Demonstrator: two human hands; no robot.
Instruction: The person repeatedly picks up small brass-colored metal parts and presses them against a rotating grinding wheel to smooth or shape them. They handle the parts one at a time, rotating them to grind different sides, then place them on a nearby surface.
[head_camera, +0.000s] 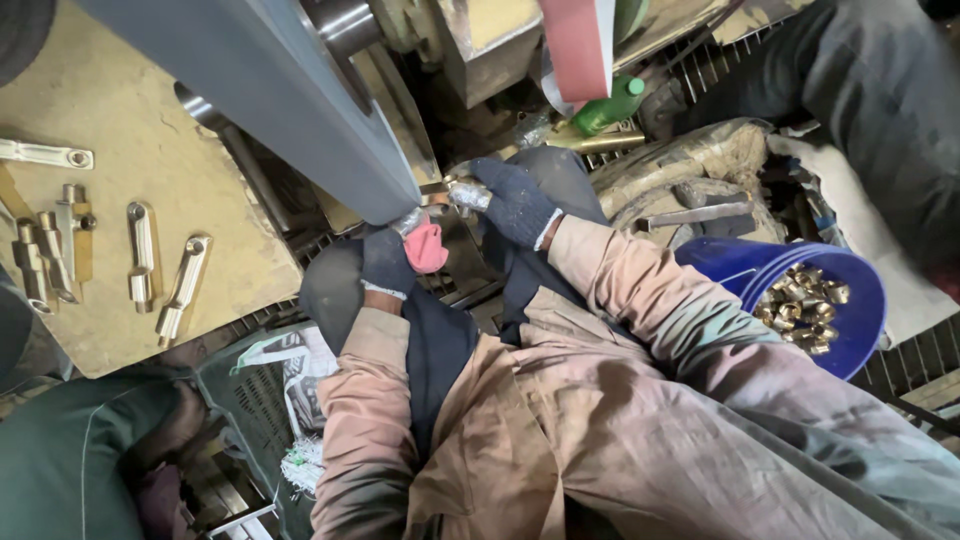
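**Brass piece held at the grinding belt**

Pinkish sleeves fill the foreground. Both gloved hands, left hand (395, 262) and right hand (515, 200), pinch a small metal fitting (462, 190) beside the grey machine arm (300, 100). Finished-looking brass parts (150, 265) lie on the board; many more wait in the blue bucket (860, 300).

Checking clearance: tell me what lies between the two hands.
Head view: a small metal part spans the gap between left hand and right hand.

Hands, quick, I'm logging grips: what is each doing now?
Left hand: gloved, closed on a small metal part.
Right hand: gloved, closed on the metal piece.
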